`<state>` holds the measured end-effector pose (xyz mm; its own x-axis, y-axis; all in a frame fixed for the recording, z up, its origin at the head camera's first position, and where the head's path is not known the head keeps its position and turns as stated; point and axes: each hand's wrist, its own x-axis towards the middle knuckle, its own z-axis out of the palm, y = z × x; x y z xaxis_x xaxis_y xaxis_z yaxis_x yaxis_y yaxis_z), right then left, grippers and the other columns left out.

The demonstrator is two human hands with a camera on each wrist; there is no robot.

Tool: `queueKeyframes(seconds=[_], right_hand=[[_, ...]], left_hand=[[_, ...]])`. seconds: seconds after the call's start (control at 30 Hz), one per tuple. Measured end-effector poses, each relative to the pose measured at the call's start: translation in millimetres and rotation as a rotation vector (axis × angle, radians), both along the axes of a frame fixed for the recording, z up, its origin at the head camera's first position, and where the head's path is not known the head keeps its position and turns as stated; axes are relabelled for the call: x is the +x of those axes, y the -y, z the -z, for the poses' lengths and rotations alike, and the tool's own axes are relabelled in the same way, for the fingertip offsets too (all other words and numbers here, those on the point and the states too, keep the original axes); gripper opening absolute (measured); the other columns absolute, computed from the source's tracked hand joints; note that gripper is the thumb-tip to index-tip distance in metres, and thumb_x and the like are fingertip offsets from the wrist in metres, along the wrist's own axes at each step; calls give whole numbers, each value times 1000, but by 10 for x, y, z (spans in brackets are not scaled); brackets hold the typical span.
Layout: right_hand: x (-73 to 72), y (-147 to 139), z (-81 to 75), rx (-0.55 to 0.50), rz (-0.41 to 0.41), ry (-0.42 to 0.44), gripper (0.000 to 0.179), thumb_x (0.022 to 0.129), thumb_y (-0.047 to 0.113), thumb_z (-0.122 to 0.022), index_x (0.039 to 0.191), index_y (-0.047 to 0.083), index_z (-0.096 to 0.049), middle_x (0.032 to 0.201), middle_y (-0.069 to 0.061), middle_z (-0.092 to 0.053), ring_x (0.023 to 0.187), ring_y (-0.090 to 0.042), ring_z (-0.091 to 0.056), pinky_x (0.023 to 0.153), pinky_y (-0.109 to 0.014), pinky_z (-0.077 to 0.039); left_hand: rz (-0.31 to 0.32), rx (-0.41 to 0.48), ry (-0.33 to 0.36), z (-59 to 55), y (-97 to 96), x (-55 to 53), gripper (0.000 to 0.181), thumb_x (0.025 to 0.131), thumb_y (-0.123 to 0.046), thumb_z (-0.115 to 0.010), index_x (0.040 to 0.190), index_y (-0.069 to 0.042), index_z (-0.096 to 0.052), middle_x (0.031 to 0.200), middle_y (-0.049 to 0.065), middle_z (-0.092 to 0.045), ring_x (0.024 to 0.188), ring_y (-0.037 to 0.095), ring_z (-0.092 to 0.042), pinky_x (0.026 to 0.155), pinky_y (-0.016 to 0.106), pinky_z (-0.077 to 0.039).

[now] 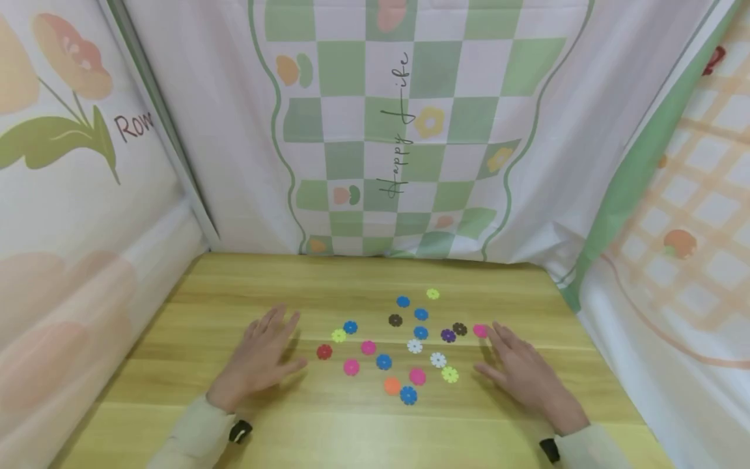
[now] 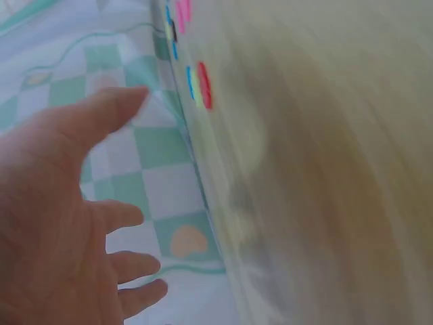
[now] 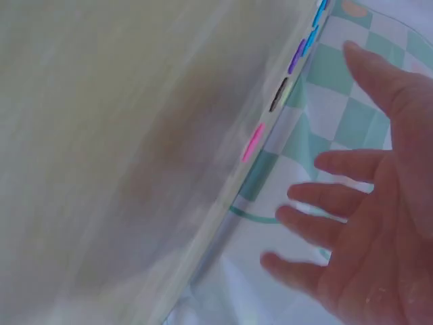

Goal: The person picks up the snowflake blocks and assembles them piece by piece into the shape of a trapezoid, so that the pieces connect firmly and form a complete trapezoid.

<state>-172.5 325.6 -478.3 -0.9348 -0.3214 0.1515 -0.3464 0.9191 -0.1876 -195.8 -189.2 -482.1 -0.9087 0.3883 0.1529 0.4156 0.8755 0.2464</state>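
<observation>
Several flower-shaped plastic discs with notched rims lie flat and scattered over the middle of the wooden table [image 1: 363, 436]. In the head view my left hand [image 1: 258, 358] is left of them, fingers spread and holding nothing. The red disc [image 1: 325, 352] is nearest to it, just right of the thumb. On the other side, my right hand [image 1: 524, 368] is also spread and empty, its fingertips right at a pink disc [image 1: 480, 331]. Both wrist views show an empty palm, the left hand [image 2: 54, 196] and the right hand [image 3: 379, 223] with fingers apart, above the tabletop.
Among the other discs are a yellow-green disc [image 1: 432, 294] at the back, a white disc [image 1: 438, 359], an orange disc [image 1: 392, 385] and a blue disc [image 1: 408, 395] in front. A checked curtain [image 1: 398, 156] hangs behind the table; printed cloths [image 1: 64, 215] enclose both sides.
</observation>
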Motion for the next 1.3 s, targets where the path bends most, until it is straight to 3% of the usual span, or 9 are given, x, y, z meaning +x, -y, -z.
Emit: queueKeyframes(seconds=[0.1,0.2,0.33,0.57,0.67,0.87,1.3], right_hand=[[-23,50,-13,-70,-40,21,76,101,40,-70,157,-3,-42,159,-31,-46,142,-54,-50,116,-68,-40],[-79,145,-26,-116,-97,42,69,98,32,-76,150,-5,-50,148,-28,-58,134,-49,-59,112,-65,-47],[-192,353,-42,-104,-225,49,56,92,24,-80,135,-7,-63,130,-24,-71,118,-41,-70,103,-57,-57],[-312,733,-60,-140,-376,144,43,88,20,-84,124,-1,-71,112,-10,-76,100,-24,-72,89,-39,-64],[-337,866,-60,-153,-437,171,37,88,18,-84,120,2,-73,108,-7,-76,97,-20,-72,88,-35,-63],[-389,1051,-58,-138,-520,250,12,89,14,-84,97,13,-75,87,3,-71,79,-8,-63,75,-23,-58],[-482,1157,-78,-116,-558,282,11,84,4,-85,90,12,-79,85,1,-77,75,-4,-67,73,-15,-56]], left_hand=[[65,28,17,-14,-107,-33,87,96,-40,-77,162,-1,-36,169,29,-29,155,50,-34,123,71,-30],[135,63,19,-32,-273,-81,77,94,-31,-80,155,3,-46,160,28,-46,147,47,-47,120,65,-40],[223,96,4,-47,-543,-142,59,93,-25,-81,140,5,-61,141,21,-65,132,39,-61,113,54,-52],[357,72,10,26,-998,-263,48,93,-24,-81,131,0,-68,132,15,-70,126,29,-65,111,41,-55],[402,79,45,75,-1161,-318,34,93,-19,-81,122,-4,-72,119,8,-72,112,20,-66,102,30,-58],[444,26,85,134,-1418,-365,32,92,-17,-82,121,-7,-74,111,2,-70,100,11,-62,95,23,-57],[431,-58,95,88,-1613,-412,20,92,-17,-82,110,-9,-80,95,-2,-67,84,7,-53,81,19,-52]])
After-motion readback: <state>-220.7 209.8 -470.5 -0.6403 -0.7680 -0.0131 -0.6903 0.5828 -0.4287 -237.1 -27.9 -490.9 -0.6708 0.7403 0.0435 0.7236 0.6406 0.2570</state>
